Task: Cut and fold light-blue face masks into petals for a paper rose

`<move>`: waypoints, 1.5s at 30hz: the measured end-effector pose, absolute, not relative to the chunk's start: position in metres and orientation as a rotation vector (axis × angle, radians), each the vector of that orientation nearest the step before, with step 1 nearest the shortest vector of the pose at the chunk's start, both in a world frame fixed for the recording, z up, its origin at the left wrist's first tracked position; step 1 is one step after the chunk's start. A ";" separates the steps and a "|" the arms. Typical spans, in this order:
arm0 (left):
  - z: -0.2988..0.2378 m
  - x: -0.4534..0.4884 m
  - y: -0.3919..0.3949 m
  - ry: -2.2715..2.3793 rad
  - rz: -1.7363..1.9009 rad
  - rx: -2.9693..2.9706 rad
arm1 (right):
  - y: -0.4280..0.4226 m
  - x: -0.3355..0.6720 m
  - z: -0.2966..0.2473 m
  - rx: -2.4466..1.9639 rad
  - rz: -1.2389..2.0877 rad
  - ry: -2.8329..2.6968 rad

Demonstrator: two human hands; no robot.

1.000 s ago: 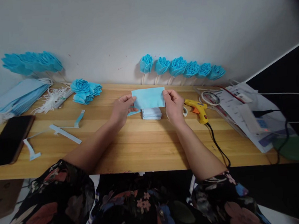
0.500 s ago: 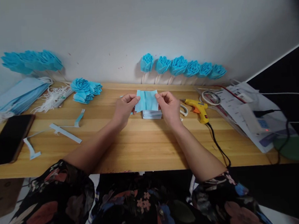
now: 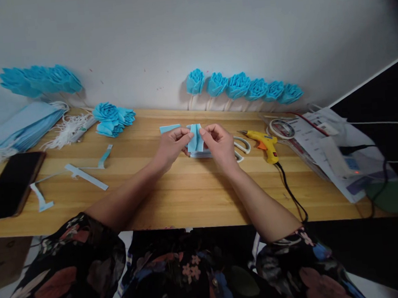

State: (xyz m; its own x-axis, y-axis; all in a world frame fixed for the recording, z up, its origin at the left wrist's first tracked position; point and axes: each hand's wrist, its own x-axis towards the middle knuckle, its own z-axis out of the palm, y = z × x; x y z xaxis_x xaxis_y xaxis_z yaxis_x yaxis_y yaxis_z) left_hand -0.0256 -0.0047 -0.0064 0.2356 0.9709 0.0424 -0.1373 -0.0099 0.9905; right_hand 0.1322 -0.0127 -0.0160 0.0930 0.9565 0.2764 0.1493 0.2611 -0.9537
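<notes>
Between my two hands is a piece of blue mask fabric (image 3: pixel 195 139), its sides drawn inward with a fold down the middle. My left hand (image 3: pixel 171 146) pinches its left side between thumb and fingers. My right hand (image 3: pixel 219 145) pinches the right side the same way. Just beneath the piece lies a stack of cut fabric pieces (image 3: pixel 201 154), mostly hidden by my hands. Another flat blue piece (image 3: pixel 170 128) rests on the table behind my left hand. White scissor handles (image 3: pixel 243 144) show to the right of my right hand; the blades are hidden.
A yellow glue gun (image 3: pixel 268 147) with a black cord lies at right, near a tape roll (image 3: pixel 282 128) and papers (image 3: pixel 327 157). Blue fabric roses (image 3: pixel 238 86) lean on the wall. Left are face masks (image 3: pixel 21 128), a phone (image 3: pixel 12 184) and cut strips (image 3: pixel 87 177).
My hands have come closer together. The fabric piece, spread flat before, is now narrowed and folded between them. More of the scissor handles and the blue piece behind shows.
</notes>
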 end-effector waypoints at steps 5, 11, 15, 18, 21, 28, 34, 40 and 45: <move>-0.008 -0.027 -0.004 0.892 1.108 1.240 | -0.013 0.136 -0.018 -1.096 0.919 -1.402; -0.006 -0.026 -0.002 0.920 1.118 1.224 | -0.012 0.137 -0.019 -1.066 0.882 -1.520; -0.005 -0.027 -0.001 0.927 1.136 1.232 | -0.014 0.136 -0.018 -1.075 0.892 -1.562; -0.004 -0.029 0.000 0.926 1.114 1.253 | -0.014 0.139 -0.014 -1.122 0.830 -1.585; -0.003 -0.031 0.001 0.930 1.106 1.255 | -0.011 0.148 -0.006 -1.150 0.671 -1.567; -0.002 -0.033 -0.001 0.855 1.016 1.308 | -0.008 0.161 0.004 -1.050 0.618 -1.663; -0.004 -0.034 0.000 0.868 0.996 1.272 | -0.003 0.158 -0.009 -1.110 0.778 -1.581; -0.008 -0.038 0.005 0.948 1.071 1.169 | -0.001 0.163 -0.007 -0.996 0.820 -1.578; -0.007 -0.036 0.003 0.946 1.045 1.272 | -0.006 0.160 0.000 -0.979 0.819 -1.674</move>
State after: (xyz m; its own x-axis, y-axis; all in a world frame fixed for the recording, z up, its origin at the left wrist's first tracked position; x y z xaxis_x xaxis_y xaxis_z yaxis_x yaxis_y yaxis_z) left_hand -0.0362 0.0029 -0.0070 0.2708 0.9625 0.0159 -0.0798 0.0060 0.9968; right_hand 0.1600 -0.0060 0.0002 -0.1828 0.8931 0.4110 0.2232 0.4448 -0.8673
